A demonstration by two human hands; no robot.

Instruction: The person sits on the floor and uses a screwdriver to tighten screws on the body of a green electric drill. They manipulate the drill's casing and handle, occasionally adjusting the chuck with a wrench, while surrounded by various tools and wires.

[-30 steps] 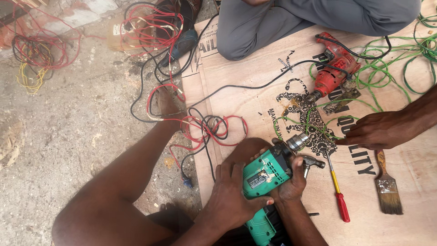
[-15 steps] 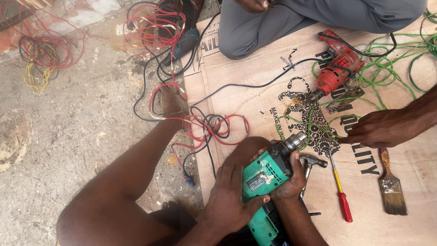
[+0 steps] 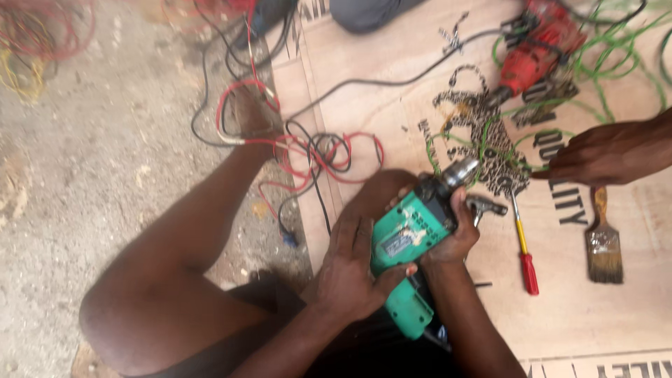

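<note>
The electric drill [image 3: 413, 241] lies between both hands, chuck directed up and right. The left hand [image 3: 353, 262] wraps its body from the left; the right hand [image 3: 455, 234] closes over its front end. Just right of the right-hand fingers [image 3: 458, 203] lies a screwdriver [image 3: 523, 245], and further right a paintbrush [image 3: 603, 238]. Above these, another person's hand [image 3: 595, 154] rests on the plywood board [image 3: 595, 308]. A second drill [image 3: 535, 52] lies well behind. Tangled wires [image 3: 308, 150] lie left of the fingers, apparently partly off the board.

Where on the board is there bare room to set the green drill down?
Bare plywood lies below the paintbrush and right of the red-handled screwdriver, toward the board's lower edge. Crowded: the patterned piece, green wire, red drill and a co-worker's hand fill the upper right.
</note>
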